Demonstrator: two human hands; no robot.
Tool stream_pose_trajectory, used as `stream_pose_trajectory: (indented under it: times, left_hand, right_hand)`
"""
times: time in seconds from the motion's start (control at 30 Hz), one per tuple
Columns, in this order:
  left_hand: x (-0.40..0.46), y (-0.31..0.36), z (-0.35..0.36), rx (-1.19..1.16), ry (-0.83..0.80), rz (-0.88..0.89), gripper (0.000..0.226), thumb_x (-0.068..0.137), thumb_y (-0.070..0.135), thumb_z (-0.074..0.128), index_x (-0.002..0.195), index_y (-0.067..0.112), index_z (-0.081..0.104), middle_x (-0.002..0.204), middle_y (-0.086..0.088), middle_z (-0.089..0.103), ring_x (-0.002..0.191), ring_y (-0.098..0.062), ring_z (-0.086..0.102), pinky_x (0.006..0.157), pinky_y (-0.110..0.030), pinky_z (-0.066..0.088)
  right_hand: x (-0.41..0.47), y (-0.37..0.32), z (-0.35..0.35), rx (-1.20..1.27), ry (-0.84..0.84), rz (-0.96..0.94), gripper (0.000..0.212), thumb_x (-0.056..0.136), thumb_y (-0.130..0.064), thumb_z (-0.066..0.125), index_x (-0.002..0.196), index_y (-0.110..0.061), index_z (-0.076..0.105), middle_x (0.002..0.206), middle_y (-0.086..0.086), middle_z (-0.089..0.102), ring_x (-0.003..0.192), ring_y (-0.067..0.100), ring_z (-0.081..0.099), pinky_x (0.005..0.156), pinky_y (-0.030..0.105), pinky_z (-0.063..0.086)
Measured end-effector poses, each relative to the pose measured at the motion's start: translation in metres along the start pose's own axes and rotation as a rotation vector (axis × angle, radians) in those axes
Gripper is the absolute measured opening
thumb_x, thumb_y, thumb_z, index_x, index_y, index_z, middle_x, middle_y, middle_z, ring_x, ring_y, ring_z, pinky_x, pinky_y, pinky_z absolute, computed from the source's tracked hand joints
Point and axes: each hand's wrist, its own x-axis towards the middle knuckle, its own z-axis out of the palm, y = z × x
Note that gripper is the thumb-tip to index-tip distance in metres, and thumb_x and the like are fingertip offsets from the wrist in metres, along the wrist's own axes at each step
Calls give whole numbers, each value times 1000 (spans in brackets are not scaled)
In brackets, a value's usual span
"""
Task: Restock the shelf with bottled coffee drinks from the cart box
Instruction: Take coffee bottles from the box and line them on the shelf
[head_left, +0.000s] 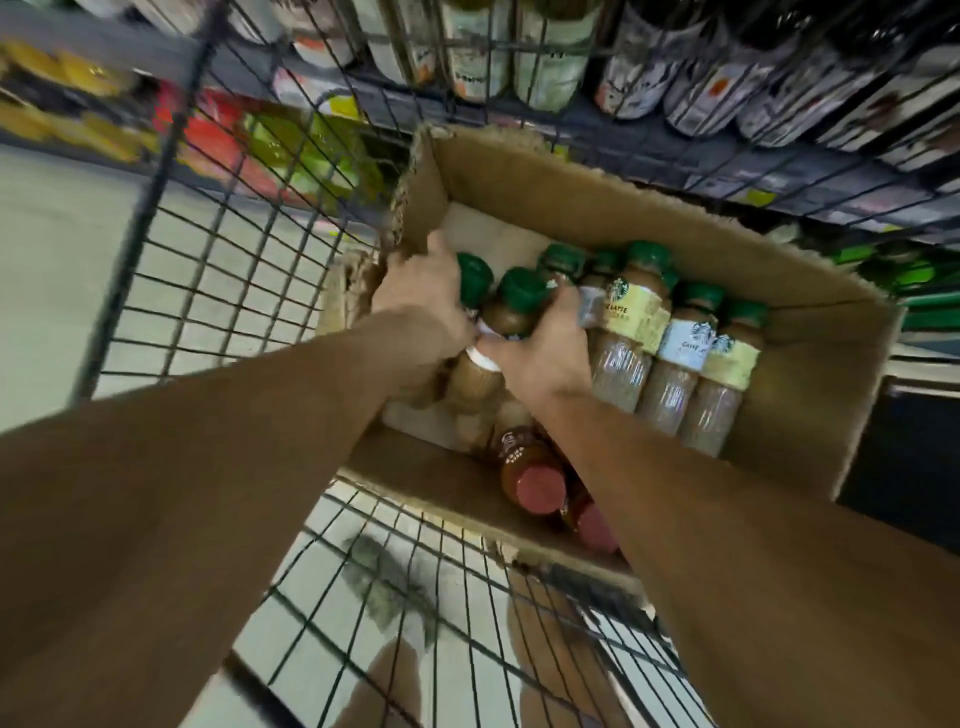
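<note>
Inside the cardboard box (571, 202), left grip (415, 296) and right grip (540, 353) each grasp a green-capped coffee bottle (511, 306) cluster.

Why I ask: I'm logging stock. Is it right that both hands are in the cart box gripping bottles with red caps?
Not quite. The head view shows the left hand and right hand in the cart box gripping green-capped bottles; the red-capped bottles lie untouched.

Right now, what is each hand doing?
Left hand: grips a green-capped bottle.
Right hand: grips another green-capped bottle.
</note>
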Motion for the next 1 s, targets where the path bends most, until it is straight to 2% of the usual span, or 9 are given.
stream_pose_trajectory:
  times: [0.07, 0.17, 0.23, 0.43, 0.53, 0.67, 0.77, 0.9, 1.0]
  left_hand:
    - [-24, -13, -14, -44, 31, 31, 73, 72, 20, 77, 126, 6, 30, 117, -20, 54, 114, -38, 51, 73, -38, 41]
    - [-54, -35, -47, -214, 87, 117, 77, 61, 27, 83, 117, 7, 34, 105, -18, 57, 98, -37, 59, 72, -42, 51]
    - [-80, -47, -79, -271, 160, 161, 77, 58, 29, 86, 112, 10, 36, 100, -14, 60, 92, -35, 61, 70, -41, 52]
    - [-173, -97, -199, -383, 334, 295, 79, 54, 33, 89, 114, 14, 42, 98, -6, 63, 89, -27, 60, 68, -36, 52]
    - [-225, -125, -258, -454, 390, 333, 72, 53, 32, 90, 105, 11, 44, 97, -5, 61, 87, -24, 59, 67, -36, 50]
    - [-294, -167, -331, -564, 501, 418, 61, 60, 23, 88, 103, 17, 45, 94, 8, 59, 88, -14, 57, 60, -14, 42]
    - [-333, -195, -380, -623, 602, 470, 57, 59, 20, 88, 108, 17, 57, 98, 6, 67, 91, -13, 63, 64, -15, 42]
    - [-369, -228, -439, -666, 727, 512, 63, 56, 21, 90, 113, 21, 64, 100, 7, 71, 88, -9, 67, 73, -18, 49]
    - [-383, -250, -474, -687, 794, 534, 63, 54, 23, 90, 113, 25, 66, 98, 11, 71, 88, -4, 66, 79, -21, 52]
  right_hand:
    - [-16, -15, -4, -44, 7, -56, 66, 72, -23, 85, 120, -17, 40, 108, -4, 62, 100, 17, 61, 79, 25, 45]
    - [-44, -54, -11, -90, 47, -187, 59, 72, -24, 84, 109, -20, 39, 97, -6, 59, 90, 16, 59, 71, 23, 41]
    - [-68, -89, -19, -124, 62, -270, 56, 72, -26, 83, 107, -20, 39, 93, -9, 56, 86, 14, 56, 65, 23, 37]
    - [-155, -207, -18, -118, 141, -504, 54, 69, -29, 85, 104, -18, 45, 95, -10, 63, 85, 8, 62, 68, 24, 46]
    - [-205, -268, -10, -100, 203, -613, 53, 69, -33, 84, 103, -18, 46, 94, -6, 64, 84, 13, 62, 73, 36, 51]
    - [-267, -346, 4, -76, 257, -753, 52, 69, -40, 82, 105, -23, 48, 99, -11, 64, 90, 11, 63, 79, 40, 53]
    - [-310, -403, 12, -76, 282, -837, 50, 71, -40, 83, 103, -24, 48, 97, -14, 63, 90, 9, 61, 75, 31, 51]
    - [-350, -469, 25, -47, 343, -914, 49, 69, -46, 82, 101, -29, 48, 97, -13, 66, 88, 8, 63, 76, 37, 53]
    - [-364, -506, 40, 3, 355, -954, 46, 69, -47, 82, 97, -33, 48, 95, -15, 67, 87, 6, 64, 75, 34, 53]
